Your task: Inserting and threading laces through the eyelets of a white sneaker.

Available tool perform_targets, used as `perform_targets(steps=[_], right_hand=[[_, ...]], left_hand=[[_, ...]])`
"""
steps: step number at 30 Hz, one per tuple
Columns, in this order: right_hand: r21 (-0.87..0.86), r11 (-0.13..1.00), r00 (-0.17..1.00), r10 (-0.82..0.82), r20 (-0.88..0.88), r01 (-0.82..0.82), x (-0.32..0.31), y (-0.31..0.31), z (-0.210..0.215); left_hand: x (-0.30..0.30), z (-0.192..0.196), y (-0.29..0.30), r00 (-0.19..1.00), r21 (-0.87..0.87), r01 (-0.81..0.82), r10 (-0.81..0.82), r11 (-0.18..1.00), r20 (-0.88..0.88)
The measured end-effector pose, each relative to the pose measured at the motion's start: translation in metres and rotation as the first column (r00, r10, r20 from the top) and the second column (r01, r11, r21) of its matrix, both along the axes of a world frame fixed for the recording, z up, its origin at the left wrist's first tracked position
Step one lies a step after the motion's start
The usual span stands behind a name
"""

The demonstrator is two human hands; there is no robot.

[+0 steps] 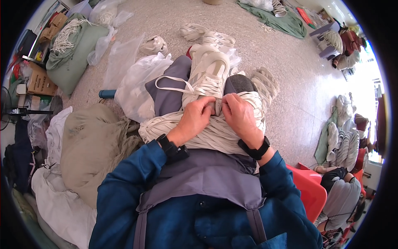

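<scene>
A beige and white sneaker (211,68) rests on my lap, toe pointing away from me. Its shoelace (207,87) crosses the tongue, and a loose loop hangs out to the left. My left hand (195,118) is closed at the near end of the lacing, thumb and fingers pinched. Close beside it on the right, my right hand (239,113) pinches at the same spot. The fingers mostly hide the bit of lace between them. Under both wrists a thick bundle of off-white laces (199,135) lies across my lap, over a grey apron (203,176).
More sneakers (217,39) lie on the floor ahead, with clear plastic bags (143,83) to the left. A green sack (74,58) topped with laces stands far left. A red plastic stool (306,191) is at my right, near another person's leg (342,199).
</scene>
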State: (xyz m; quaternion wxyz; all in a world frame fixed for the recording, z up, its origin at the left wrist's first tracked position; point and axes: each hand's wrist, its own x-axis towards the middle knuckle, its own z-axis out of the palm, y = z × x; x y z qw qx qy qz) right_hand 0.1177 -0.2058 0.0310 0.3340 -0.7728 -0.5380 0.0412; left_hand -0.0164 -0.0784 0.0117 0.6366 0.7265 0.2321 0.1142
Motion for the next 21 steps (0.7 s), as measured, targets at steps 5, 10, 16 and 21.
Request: perform_targets(steps=[5, 10, 16, 21], right_hand=[[-0.053, 0.998, 0.999, 0.032, 0.030, -0.031, 0.002, 0.002, 0.002], [-0.052, 0.997, 0.992, 0.057, 0.109, -0.051, -0.005, -0.006, 0.006], [-0.084, 0.996, 0.996, 0.015, 0.091, -0.007, -0.009, -0.001, 0.002], [-0.035, 0.999, 0.995, -0.001, 0.104, 0.004, -0.005, 0.000, 0.001]], left_hand=[[0.010, -0.015, 0.000, 0.999, -0.027, -0.019, 0.020, 0.999, 0.038], [0.015, -0.016, -0.001, 0.994, 0.312, -0.061, 0.029, 0.948, 0.105], [-0.004, 0.008, 0.011, 0.996, 0.537, -0.068, 0.022, 0.841, 0.091], [-0.067, 0.027, 0.060, 0.991, 0.524, -0.029, 0.092, 0.851, -0.094]])
